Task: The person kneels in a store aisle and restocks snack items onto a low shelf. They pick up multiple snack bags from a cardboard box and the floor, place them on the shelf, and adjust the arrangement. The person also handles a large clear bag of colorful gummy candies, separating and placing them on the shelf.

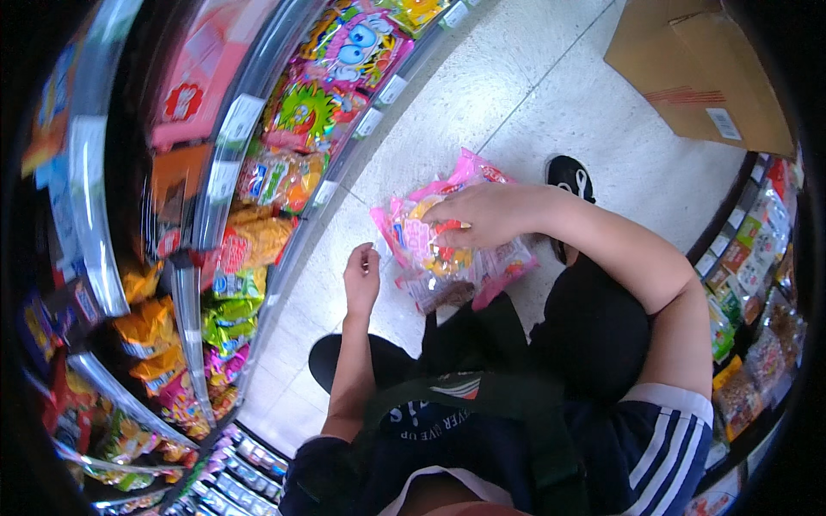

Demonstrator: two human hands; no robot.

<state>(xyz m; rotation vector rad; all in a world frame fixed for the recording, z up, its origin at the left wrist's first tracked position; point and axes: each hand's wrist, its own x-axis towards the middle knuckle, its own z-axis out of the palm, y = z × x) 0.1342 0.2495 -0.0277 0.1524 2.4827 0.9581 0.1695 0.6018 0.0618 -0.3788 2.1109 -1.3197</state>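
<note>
My right hand [474, 216] is spread over several clear and pink plastic bags of candy [419, 238], fingers curled onto the front one. Yellow and red pieces show through that bag's clear film. Behind and below it, more pink-edged bags [500, 274] bunch together, one with dark brown contents. Just left of the bundle is my left hand [362, 274], its fingers loosely curled with nothing visible in them, apart from the bags. How far the bundle is above the floor cannot be told.
Shelves of bagged sweets [303, 109] with a clear price rail [326, 192] run along the left. A cardboard box [703, 77] stands at upper right. More packaged goods [742, 258] line the right side. My black shoe [571, 177] rests on the pale tiled floor [516, 84].
</note>
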